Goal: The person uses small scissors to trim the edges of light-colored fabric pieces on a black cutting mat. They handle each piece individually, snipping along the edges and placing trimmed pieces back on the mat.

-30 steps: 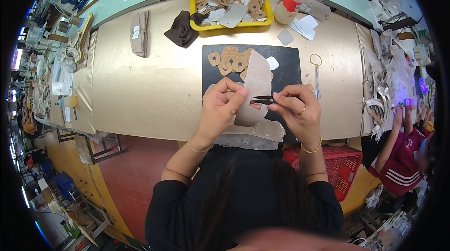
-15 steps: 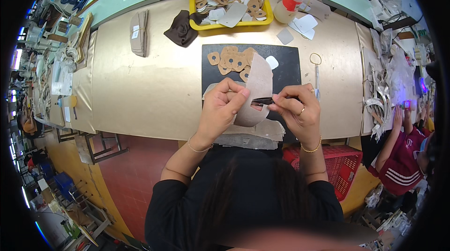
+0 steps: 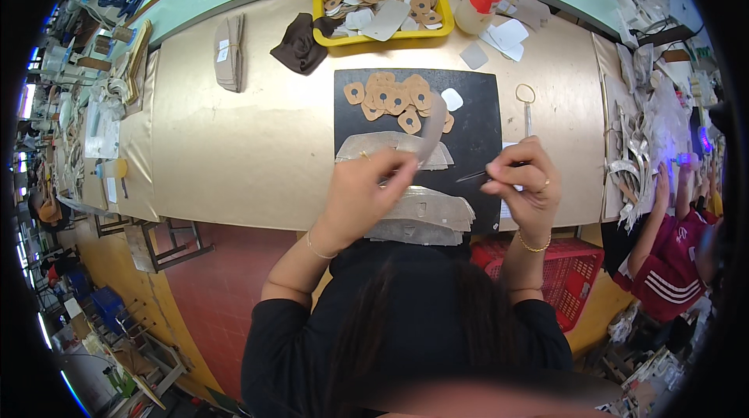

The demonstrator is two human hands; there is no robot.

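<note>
My left hand (image 3: 363, 193) pinches a curved grey sheet piece (image 3: 434, 128), now nearly edge-on and blurred. To its right, my right hand (image 3: 527, 184) grips dark pointed tweezers (image 3: 471, 177), their tip apart from the sheet. Beneath both hands lies a black board (image 3: 477, 133). Several tan rounded pieces with keyhole-shaped holes (image 3: 384, 98) are heaped on its far part, beside a small white rounded piece (image 3: 452, 99). Similar grey sheet pieces lie in overlapping stacks, one behind my left hand (image 3: 390, 142) and another near the table's front edge (image 3: 429, 211).
A yellow tray (image 3: 382, 38) of tan and white pieces stands at the back, between a dark brown cloth (image 3: 299, 45) and a blue-capped bottle (image 3: 480, 8). A tool with a ring of cord (image 3: 527, 110) lies right of the board. A red crate (image 3: 558, 277) sits below; a co-worker (image 3: 671, 262) is at right.
The tweezers have come out of the sheet's cut-out as my right hand moved right. My left hand has turned the sheet edge-on and shifted slightly, baring the stacks beneath.
</note>
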